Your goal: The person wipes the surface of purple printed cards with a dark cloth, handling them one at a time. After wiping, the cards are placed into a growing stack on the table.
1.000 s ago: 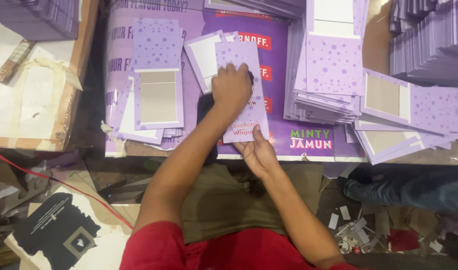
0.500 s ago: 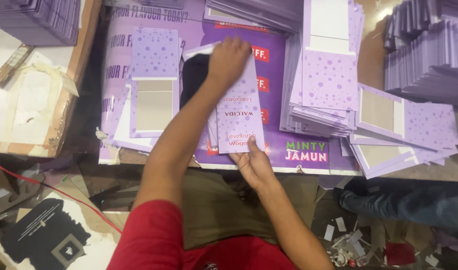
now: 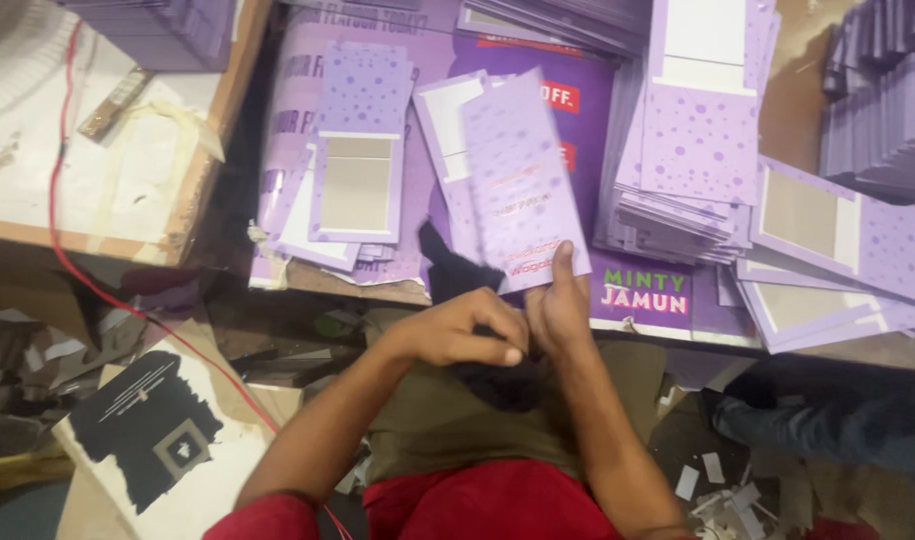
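The left hand [image 3: 462,335] has come back from the far end of the card [image 3: 522,180], where it pressed flat a second ago, and now sits curled at the near edge of the desk [image 3: 677,325], fingers closed on a dark cloth [image 3: 497,375] that bunches below the card. The right hand [image 3: 557,310] has stayed where it was, just beside the left one, with its thumb laid on the card's near end and the fingers under it, so the card is pinched there. The two hands are close together, almost touching.

The card itself, a long lilac strip with dots, has lifted: its far end now rises off the purple poster [image 3: 577,120] instead of lying flat on it, and it leans a little to the left of the right hand. Left of the card lies a small pile of folded lilac sleeves [image 3: 357,170] with a pale window. Right of the card stands a taller stack [image 3: 692,150] of the same pieces, with more fanned out beyond it. The pressing stroke looks finished and the card is free to be moved.
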